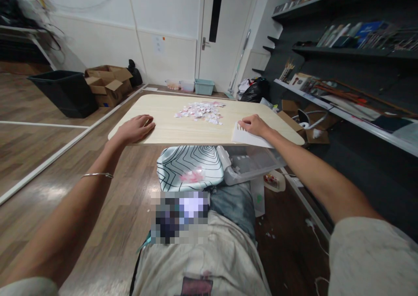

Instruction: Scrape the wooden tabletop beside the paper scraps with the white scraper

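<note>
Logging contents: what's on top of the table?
White and pink scraps, a white sheet, left hand, right hand. Hidden: sheet area under the right hand; anything beneath the sheet.

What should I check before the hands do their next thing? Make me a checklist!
1. Left hand free: ok. It rests on the table with nothing visible in it.
2. Right hand on the white sheet: ok.
3. Sheet gripped firmly: cannot tell. The fingers are curled, but their hold is too small to make out.
4. Scrap pile clear of both hands: ok. It lies apart from them, farther back.
5. Floor free of bits: not ok. Some small white bits lie on it.
</note>
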{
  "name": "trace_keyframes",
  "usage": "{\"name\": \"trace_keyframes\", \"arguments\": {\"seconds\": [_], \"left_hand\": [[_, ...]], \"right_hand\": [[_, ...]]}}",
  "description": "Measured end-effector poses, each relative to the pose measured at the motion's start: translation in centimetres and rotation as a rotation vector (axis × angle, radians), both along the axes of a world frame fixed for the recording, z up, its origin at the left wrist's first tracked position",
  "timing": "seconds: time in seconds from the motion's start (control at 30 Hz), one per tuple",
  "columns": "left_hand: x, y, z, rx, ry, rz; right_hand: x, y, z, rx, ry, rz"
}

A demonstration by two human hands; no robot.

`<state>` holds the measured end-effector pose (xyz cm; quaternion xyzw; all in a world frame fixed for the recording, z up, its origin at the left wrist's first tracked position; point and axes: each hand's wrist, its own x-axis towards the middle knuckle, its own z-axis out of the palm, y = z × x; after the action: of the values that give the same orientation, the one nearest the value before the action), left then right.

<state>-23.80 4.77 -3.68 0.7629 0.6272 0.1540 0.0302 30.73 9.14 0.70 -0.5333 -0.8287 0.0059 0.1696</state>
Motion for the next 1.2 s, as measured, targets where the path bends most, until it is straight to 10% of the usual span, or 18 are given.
{"name": "trace_keyframes", "arguments": {"seconds": [0.37,0.8,1.2], "left_hand": [[0.5,-0.8,0.9,-0.051,-0.014,-0.013],[0.2,-0.6,0.7,-0.045,0.000,-0.005],[0.2,-0.3,0.2,0.017,-0.010,0.007]], "right_hand": [[-1.4,0.6,-0.3,0.056,0.005,-0.248],[-1.5,-0.9,0.1,0.070,0.004,0.122],[-0.9,-0.7,-0.2,0.144,0.034,-0.185]]}}
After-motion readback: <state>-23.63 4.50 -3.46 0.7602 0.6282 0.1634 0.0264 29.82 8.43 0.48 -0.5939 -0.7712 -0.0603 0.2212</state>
